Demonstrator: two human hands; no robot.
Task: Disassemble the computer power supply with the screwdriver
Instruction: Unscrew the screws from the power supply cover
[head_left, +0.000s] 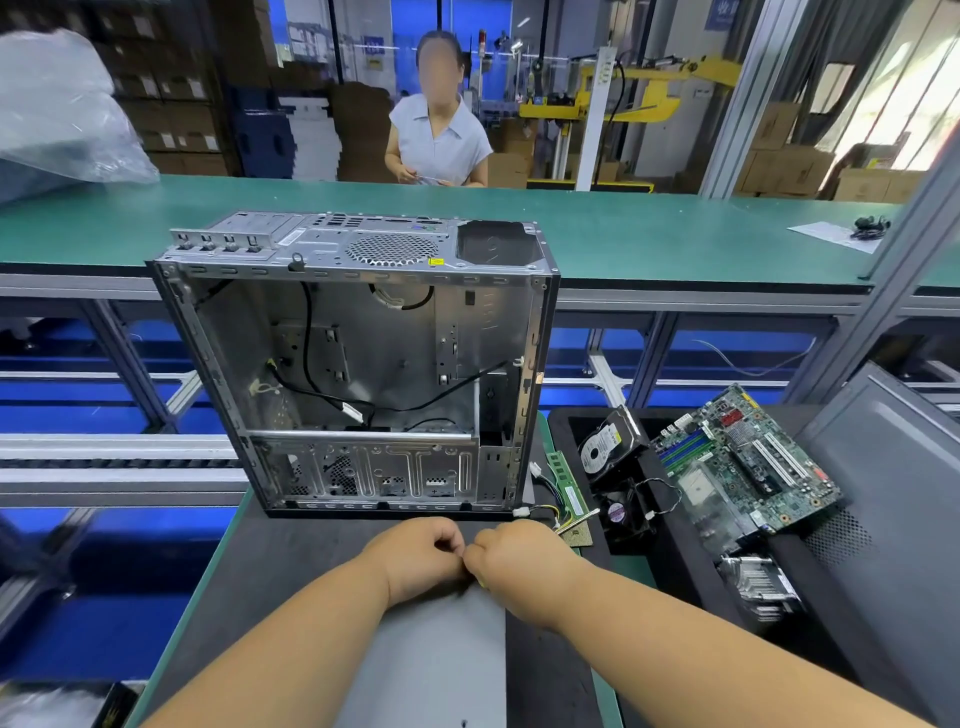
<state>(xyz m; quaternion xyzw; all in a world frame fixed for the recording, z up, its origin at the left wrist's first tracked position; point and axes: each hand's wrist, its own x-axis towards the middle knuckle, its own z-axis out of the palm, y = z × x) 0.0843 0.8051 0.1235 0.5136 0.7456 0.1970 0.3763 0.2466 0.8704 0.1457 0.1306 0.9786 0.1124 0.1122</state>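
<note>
Low centre of frame: left hand (421, 558) and right hand (511, 564) curled, knuckles touching, contents hidden, over the near top edge of the grey power supply (431, 660), long axis toward bottom edge; screwdriver unseen.

The open silver computer case (358, 358) at centre frame is bare sheet metal, dull with a faint sheen, its rear panel punched with a perforated grille. Beneath it lies a dark matt mat (270, 566); the smooth grey metal box (431, 660) at lower centre looks satin. At right, a green circuit board (743, 467) — glossy in spots (solder and slots). Upper left: crinkled clear plastic sheeting (62, 114).
</note>
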